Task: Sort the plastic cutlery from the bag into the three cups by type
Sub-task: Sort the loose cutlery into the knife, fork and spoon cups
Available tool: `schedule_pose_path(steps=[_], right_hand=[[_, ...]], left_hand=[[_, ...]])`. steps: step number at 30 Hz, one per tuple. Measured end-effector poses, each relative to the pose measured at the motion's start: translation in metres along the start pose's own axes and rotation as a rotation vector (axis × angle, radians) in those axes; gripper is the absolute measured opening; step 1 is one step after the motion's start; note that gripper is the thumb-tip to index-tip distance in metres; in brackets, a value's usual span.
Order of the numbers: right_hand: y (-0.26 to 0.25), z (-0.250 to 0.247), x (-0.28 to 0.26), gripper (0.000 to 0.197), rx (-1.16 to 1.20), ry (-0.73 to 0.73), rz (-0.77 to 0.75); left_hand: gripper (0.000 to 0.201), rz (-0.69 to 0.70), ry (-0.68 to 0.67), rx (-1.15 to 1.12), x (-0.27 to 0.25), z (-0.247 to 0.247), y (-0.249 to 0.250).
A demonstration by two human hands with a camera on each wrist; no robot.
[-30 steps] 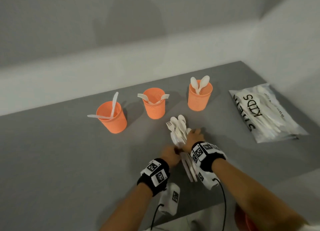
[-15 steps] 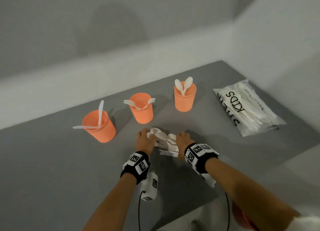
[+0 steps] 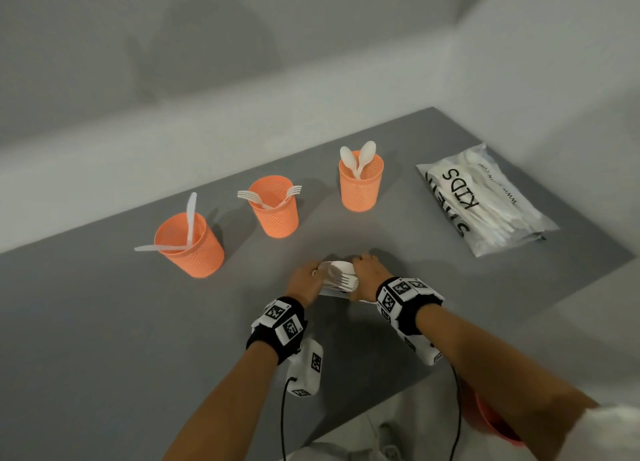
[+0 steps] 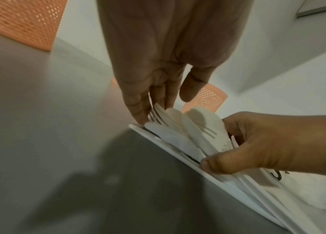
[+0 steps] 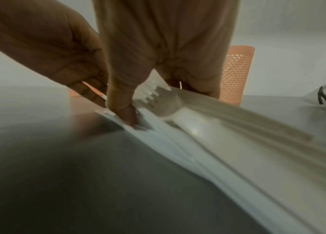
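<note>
Between my hands, low over the grey table (image 3: 104, 322), is a bundle of white forks, spoons and knives (image 3: 338, 276), lying crosswise on a flat white packet with black print (image 4: 274, 182). My right hand (image 3: 367, 273) grips the bundle, thumb (image 4: 216, 164) on its near edge. My left hand (image 3: 305, 280) touches the utensil heads (image 4: 178, 126) with straight fingertips, thumb free. Three orange perforated cups stand behind: knives in the left cup (image 3: 194, 249), forks in the middle cup (image 3: 277, 214), spoons in the right cup (image 3: 360, 190).
A clear plastic bag (image 3: 485, 201) printed KIDS, still holding white cutlery, lies at the table's right. A pale wall runs behind the cups. The table's near edge crosses under my forearms, with something orange-red (image 3: 495, 422) below it on the right.
The bundle pointed away from me, gripped near its handles; it now lies crosswise between my hands. My left hand has moved from the handle end to the utensil heads.
</note>
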State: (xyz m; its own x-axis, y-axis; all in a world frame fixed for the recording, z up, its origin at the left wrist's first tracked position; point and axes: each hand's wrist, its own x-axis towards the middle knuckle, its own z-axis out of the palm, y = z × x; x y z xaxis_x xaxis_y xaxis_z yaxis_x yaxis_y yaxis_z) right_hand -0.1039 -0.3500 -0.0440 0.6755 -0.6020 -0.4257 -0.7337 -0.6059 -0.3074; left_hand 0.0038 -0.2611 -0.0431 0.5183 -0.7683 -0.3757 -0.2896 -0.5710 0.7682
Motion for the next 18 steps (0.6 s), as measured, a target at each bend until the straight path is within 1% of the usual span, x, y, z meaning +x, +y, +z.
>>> schedule_pose_path(steps=[1,3,5,6,7,8,9,11,13,15,18], right_hand=[[0.000,0.001,-0.001,0.067,-0.009,0.006,0.005],[-0.002,0.002,-0.003,0.063,-0.031,0.001,0.001],[-0.005,0.002,-0.003,0.060,-0.038,-0.007,-0.011],[-0.005,0.001,-0.003,0.059,-0.038,-0.011,-0.017],[-0.005,0.000,-0.003,0.059,-0.038,-0.015,-0.023],[-0.005,-0.001,-0.002,0.059,-0.038,-0.018,-0.030],[-0.005,-0.001,-0.002,0.059,-0.039,-0.017,-0.038],[-0.007,0.001,-0.001,0.058,-0.040,-0.012,-0.058],[-0.010,0.005,0.000,0.057,-0.043,-0.021,-0.082],[-0.013,0.010,0.000,0.060,-0.070,-0.043,-0.112],[-0.013,0.012,-0.002,0.076,-0.135,-0.068,-0.149]], left_hand=[[0.035,0.010,-0.003,0.024,0.000,0.000,-0.002],[0.039,-0.032,0.030,0.106,-0.004,-0.003,-0.007],[0.038,-0.106,0.121,0.138,-0.009,-0.005,-0.015],[0.035,-0.164,0.175,0.132,-0.013,-0.005,-0.019],[0.030,-0.194,0.228,0.109,-0.018,-0.004,-0.021],[0.022,-0.241,0.238,0.048,-0.024,-0.003,-0.023],[0.014,-0.275,0.218,-0.065,-0.031,-0.001,-0.024],[0.025,-0.341,0.126,-0.384,-0.039,0.006,-0.025],[0.024,-0.372,0.061,-0.660,-0.044,0.011,-0.020],[0.021,-0.384,0.016,-0.806,-0.047,0.013,-0.012],[0.025,-0.412,-0.001,-0.908,-0.051,0.009,-0.003]])
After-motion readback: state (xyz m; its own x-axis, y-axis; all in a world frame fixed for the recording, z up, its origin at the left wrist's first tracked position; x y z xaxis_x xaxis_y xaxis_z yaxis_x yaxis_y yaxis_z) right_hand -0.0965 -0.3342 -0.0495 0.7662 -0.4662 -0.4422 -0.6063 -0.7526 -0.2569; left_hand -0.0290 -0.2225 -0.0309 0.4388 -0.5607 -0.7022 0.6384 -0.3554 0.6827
